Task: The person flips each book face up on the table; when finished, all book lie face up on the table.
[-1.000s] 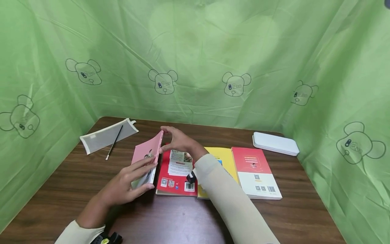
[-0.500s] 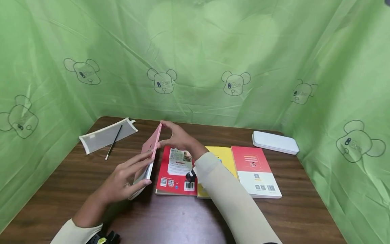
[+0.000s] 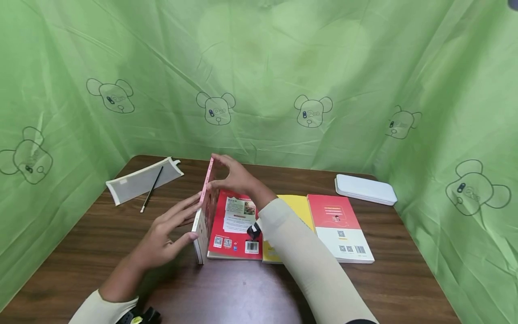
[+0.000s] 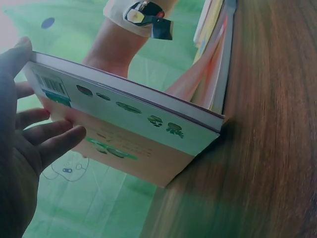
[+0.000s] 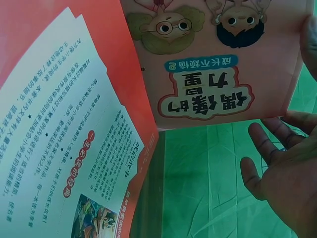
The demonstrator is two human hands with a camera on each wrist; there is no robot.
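A pink-and-white book stands on its edge on the table, spine up. My left hand holds it from the left, the thumb near the close end of the spine and the fingers at the back cover. At the far top corner my right hand grips it with thumb and fingers. The front cover faces right, towards a red book lying flat. Beyond that lie a yellow book, partly hidden by my right sleeve, and a red-and-white book.
A white pencil case lies at the back right of the wooden table. At the back left are a mesh zip pouch and a black pencil lying partly across it. Green curtains surround the table's back and sides.
The pink-and-white book has swung from leaning left to upright, its front cover coming into view on the right. Both hands moved with it; the flat books stayed put.
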